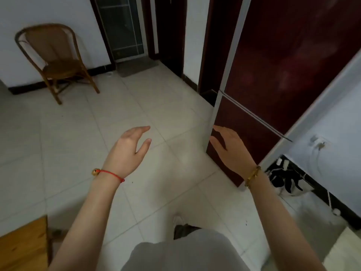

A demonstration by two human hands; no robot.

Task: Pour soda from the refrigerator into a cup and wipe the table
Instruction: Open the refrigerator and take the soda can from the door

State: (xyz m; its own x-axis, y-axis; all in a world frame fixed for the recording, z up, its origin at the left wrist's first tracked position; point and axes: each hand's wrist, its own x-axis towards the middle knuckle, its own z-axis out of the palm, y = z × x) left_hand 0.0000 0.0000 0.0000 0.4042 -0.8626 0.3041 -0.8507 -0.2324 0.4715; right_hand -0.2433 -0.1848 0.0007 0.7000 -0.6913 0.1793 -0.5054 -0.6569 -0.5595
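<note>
- The refrigerator (283, 75) stands on the right of the scene, dark red with pale metallic edges, both of its doors closed; a thin horizontal seam divides the upper door from the lower one.
- The left hand (129, 151) hangs in the air over the tiled floor (78, 133), wide and relaxed, fingers straight and thumb apart, holding nothing. A red string bracelet (112, 174) with a small gold bead circles its wrist.
- The right hand (231, 148) is likewise wide and holds nothing; its fingers are spread and reach toward the left edge of the lower refrigerator door. Whether the fingertips touch the door cannot be told. A gold beaded bracelet (253, 176) sits on that wrist.
- A wooden bench (23, 245) shows only as a corner at the near left.
- A rattan chair (56, 59) stands at the far left against the white wall.
- A dark doorway with a glazed door (121, 28) lies at the far middle, a grey mat (136, 66) on the floor before it.
- To the right of the refrigerator, a wall socket (318, 143) holds a white plug, and a black-and-white bag (287, 178) rests on the floor below.
</note>
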